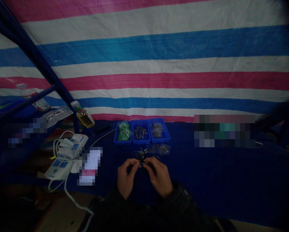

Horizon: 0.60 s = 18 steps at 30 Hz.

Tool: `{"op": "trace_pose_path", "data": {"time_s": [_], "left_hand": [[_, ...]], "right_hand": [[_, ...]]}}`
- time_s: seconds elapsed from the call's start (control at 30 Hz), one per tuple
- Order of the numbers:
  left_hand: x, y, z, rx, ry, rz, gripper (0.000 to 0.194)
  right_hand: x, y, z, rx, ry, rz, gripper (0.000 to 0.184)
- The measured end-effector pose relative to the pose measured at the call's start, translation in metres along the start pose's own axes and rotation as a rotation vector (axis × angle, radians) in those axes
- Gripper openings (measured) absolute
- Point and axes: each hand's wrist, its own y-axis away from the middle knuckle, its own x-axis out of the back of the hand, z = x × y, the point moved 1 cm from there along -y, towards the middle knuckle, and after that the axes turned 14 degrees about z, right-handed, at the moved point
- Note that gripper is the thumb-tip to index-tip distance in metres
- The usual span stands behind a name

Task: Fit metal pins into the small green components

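Observation:
My left hand and my right hand meet at the fingertips over a blue cloth-covered table. Between them they pinch a small metal pin, though the fingers hide most of it. A loose heap of similar metal pins lies just beyond my fingers. To its right are small clear plastic bags. Farther back stand several blue plastic bins: the left one holds green-tinted bags, the middle one holds metal pins, and the right one holds a clear bag of small parts.
White power strips with plugs and white cables lie to my left. A bottle of yellow liquid stands behind them beside a blue metal frame. A striped tarpaulin hangs behind the table. Pixelated patches hide several items.

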Motion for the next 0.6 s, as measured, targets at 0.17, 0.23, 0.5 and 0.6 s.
{"op": "trace_pose_path", "data": {"time_s": [0.17, 0.23, 0.5, 0.6], "left_hand": [[0.0000, -0.0002, 0.0026, -0.015, -0.017, -0.004, 0.019], [-0.0001, -0.0002, 0.0041, -0.013, -0.018, -0.001, 0.019], [-0.0002, 0.0006, 0.0033, -0.013, -0.024, 0.014, 0.022], [0.0000, 0.0009, 0.0008, -0.006, -0.017, 0.009, 0.019]], "right_hand": [[-0.0005, -0.0007, -0.0003, 0.005, 0.019, 0.007, 0.015], [0.0001, -0.0010, -0.0006, -0.013, 0.031, 0.005, 0.017], [-0.0012, 0.0004, 0.0020, 0.027, 0.030, -0.016, 0.014], [-0.0017, 0.0000, 0.0029, 0.029, 0.052, -0.001, 0.015]]}}
